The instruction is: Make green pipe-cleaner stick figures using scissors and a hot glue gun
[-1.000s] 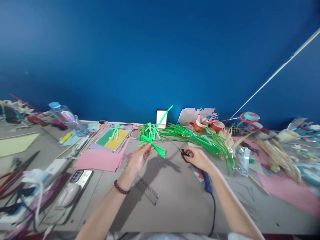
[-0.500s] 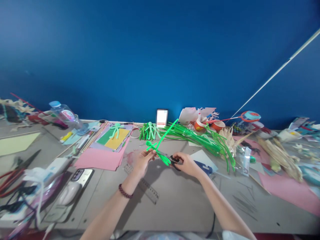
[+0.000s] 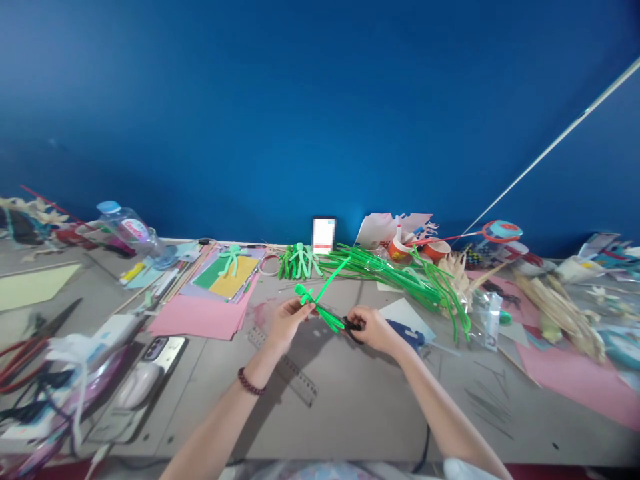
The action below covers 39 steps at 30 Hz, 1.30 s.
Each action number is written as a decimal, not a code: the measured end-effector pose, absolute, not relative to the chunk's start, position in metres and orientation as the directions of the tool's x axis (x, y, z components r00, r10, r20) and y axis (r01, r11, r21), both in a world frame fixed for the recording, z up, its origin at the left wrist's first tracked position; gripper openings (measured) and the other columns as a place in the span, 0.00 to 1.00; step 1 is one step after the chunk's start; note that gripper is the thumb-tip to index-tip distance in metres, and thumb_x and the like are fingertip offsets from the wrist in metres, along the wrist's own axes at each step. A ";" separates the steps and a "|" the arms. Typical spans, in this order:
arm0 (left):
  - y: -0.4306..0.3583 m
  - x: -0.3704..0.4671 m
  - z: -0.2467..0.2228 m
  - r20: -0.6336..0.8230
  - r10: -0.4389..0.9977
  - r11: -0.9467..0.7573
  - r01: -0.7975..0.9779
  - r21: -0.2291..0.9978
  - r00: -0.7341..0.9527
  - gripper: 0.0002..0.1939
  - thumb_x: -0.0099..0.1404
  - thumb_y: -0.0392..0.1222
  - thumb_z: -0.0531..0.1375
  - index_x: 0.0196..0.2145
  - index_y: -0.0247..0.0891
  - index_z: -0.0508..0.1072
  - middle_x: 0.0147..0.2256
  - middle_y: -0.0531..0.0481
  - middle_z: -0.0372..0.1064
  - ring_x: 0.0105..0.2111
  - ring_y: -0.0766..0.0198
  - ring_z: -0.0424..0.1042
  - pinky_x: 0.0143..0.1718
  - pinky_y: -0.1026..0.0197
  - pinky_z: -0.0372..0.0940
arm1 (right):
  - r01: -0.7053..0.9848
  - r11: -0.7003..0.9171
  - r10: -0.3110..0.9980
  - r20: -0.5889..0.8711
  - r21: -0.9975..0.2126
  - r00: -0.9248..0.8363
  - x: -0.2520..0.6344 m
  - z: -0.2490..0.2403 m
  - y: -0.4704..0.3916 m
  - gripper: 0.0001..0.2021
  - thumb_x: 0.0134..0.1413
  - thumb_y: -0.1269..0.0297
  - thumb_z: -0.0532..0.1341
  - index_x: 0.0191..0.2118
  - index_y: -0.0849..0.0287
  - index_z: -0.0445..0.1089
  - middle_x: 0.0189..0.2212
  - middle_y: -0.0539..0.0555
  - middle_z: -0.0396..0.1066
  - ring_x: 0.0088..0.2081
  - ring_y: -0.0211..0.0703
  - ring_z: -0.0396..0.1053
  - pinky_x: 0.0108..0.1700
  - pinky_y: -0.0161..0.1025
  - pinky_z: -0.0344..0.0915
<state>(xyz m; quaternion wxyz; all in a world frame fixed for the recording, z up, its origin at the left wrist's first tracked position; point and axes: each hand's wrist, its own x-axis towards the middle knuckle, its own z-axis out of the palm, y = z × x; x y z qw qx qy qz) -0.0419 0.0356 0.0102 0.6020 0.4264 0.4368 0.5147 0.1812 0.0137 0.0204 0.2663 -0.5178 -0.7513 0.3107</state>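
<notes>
Fingers of the left hand [image 3: 284, 325]: were pinched together on a green figure [image 3: 330, 320] of bent stems, just below its round head.
Fingers of the right hand [image 3: 371, 327]: were curled closed around the black handles of some scissors [image 3: 353, 326].
Green figure: was held above the gray table [image 3: 355, 420] between both hands, with legs slanting toward the right hand and one long stem angled up to the right.
Scissors: pointed toward the left hand, overlapping the legs; could not be judged for blade opening or contact.
Ruler [image 3: 300, 385]: lay flat, nearer than the left hand.
Blue tool [image 3: 409, 335]: lay just beside the right hand, partly hidden.
Green stems [image 3: 385, 273]: lay in a loose bundle beyond the right hand.
Light-green figures [image 3: 301, 261]: rested left of that bundle.
Blue wall [image 3: 320, 120]: rose behind the table.
</notes>
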 end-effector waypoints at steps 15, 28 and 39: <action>0.033 -0.034 0.004 -0.247 0.965 0.258 -0.474 0.842 0.087 0.15 0.38 0.43 0.72 0.23 0.34 0.74 0.21 0.54 0.73 0.22 0.68 0.70 0.31 0.64 0.65 | 0.678 0.316 0.930 0.078 -0.663 -0.358 0.174 0.010 0.010 0.08 0.36 0.71 0.58 0.20 0.58 0.54 0.19 0.45 0.56 0.22 0.33 0.52 0.25 0.31 0.47; 0.034 -0.043 0.003 -0.125 0.981 0.170 -0.336 0.927 0.151 0.12 0.46 0.44 0.69 0.25 0.34 0.75 0.22 0.53 0.72 0.23 0.69 0.70 0.31 0.66 0.65 | 0.713 0.412 0.907 0.181 -0.568 -0.380 0.176 0.014 0.008 0.08 0.38 0.74 0.56 0.20 0.58 0.53 0.21 0.47 0.55 0.24 0.34 0.54 0.27 0.31 0.48; 0.036 -0.045 0.007 -0.105 0.971 0.160 -0.261 0.952 0.214 0.13 0.45 0.45 0.70 0.24 0.34 0.74 0.23 0.52 0.72 0.24 0.67 0.71 0.32 0.63 0.67 | 0.649 0.396 0.905 0.155 -0.650 -0.397 0.176 0.018 0.009 0.08 0.38 0.72 0.57 0.20 0.58 0.54 0.20 0.46 0.56 0.24 0.34 0.55 0.28 0.31 0.50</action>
